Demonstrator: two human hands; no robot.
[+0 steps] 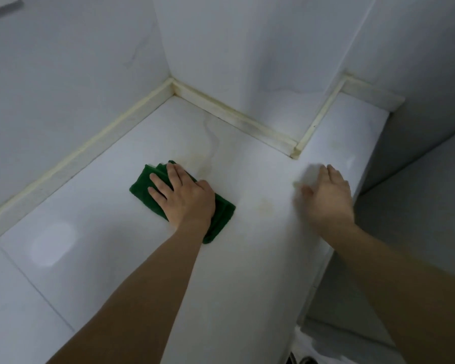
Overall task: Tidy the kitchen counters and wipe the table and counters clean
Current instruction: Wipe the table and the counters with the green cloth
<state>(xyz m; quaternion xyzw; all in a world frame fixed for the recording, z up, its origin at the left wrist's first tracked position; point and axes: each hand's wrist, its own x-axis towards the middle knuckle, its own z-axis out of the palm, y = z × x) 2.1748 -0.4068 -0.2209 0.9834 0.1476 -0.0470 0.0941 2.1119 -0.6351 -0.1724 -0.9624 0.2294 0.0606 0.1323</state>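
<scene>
A folded dark green cloth (222, 215) lies flat on the white marble counter (111, 206). My left hand (185, 197) presses down on it with straight, spread fingers and covers its middle. My right hand (327, 198) is to the right, near the counter's right edge, fingers straight and together, blurred, holding nothing. I cannot tell whether it touches the counter. Faint yellowish stains (202, 161) mark the counter just beyond the cloth and between my hands.
White walls meet the counter at a yellowed raised trim (108, 130). A wall column (247, 61) juts out at the back, leaving a narrow counter strip to its right. The counter drops off at the right edge (326, 258) to the floor.
</scene>
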